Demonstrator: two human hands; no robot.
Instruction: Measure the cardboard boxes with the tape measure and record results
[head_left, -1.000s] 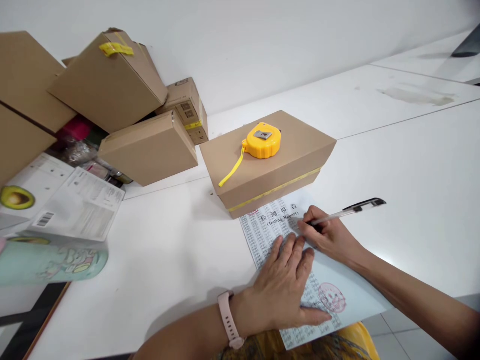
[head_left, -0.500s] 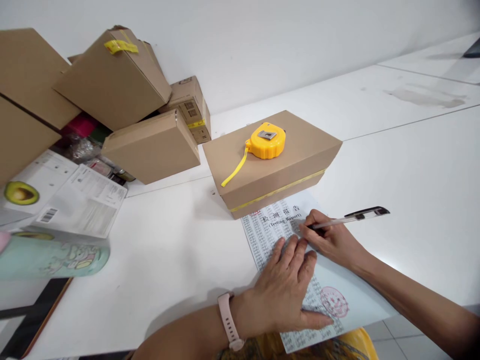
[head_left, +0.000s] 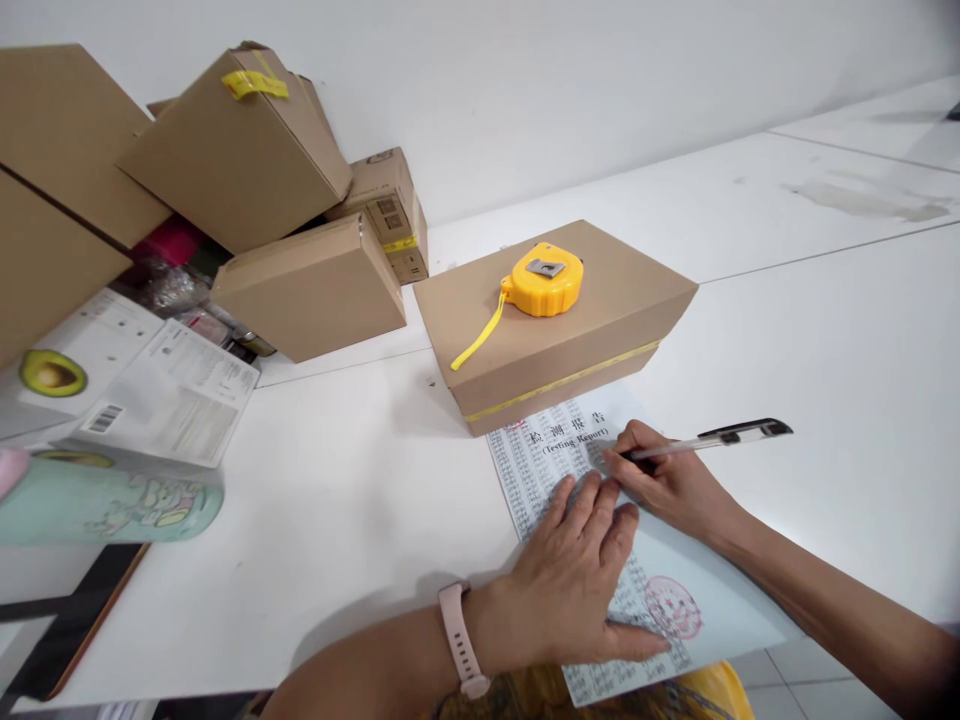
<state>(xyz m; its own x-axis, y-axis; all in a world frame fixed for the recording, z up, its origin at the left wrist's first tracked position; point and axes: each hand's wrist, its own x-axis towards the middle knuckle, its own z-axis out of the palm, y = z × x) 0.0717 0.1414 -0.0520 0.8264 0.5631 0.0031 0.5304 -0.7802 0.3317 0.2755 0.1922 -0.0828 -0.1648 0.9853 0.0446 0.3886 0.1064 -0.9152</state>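
A printed testing report sheet (head_left: 720, 600) with a red stamp lies at the table's front edge. My left hand (head_left: 574, 585), with a pink watch on its wrist, lies flat on the sheet with fingers stretched out. My right hand (head_left: 667, 480) pinches a clear pen (head_left: 720, 438) with a black cap, its tip on the sheet near the heading. Just behind the sheet stands a brown cardboard box (head_left: 555, 325) with a yellow tape measure (head_left: 541, 283) resting on top.
Several cardboard boxes (head_left: 232, 150) are piled at the back left against the white wall. White leaflets (head_left: 176, 395) with an avocado picture and a green printed bottle (head_left: 105, 505) lie at the left. The white table (head_left: 787, 330) stretches to the right.
The view has drifted slightly, so everything sits a little further right. My right hand with the pen has shifted a bit along the sheet; my left hand stays flat.
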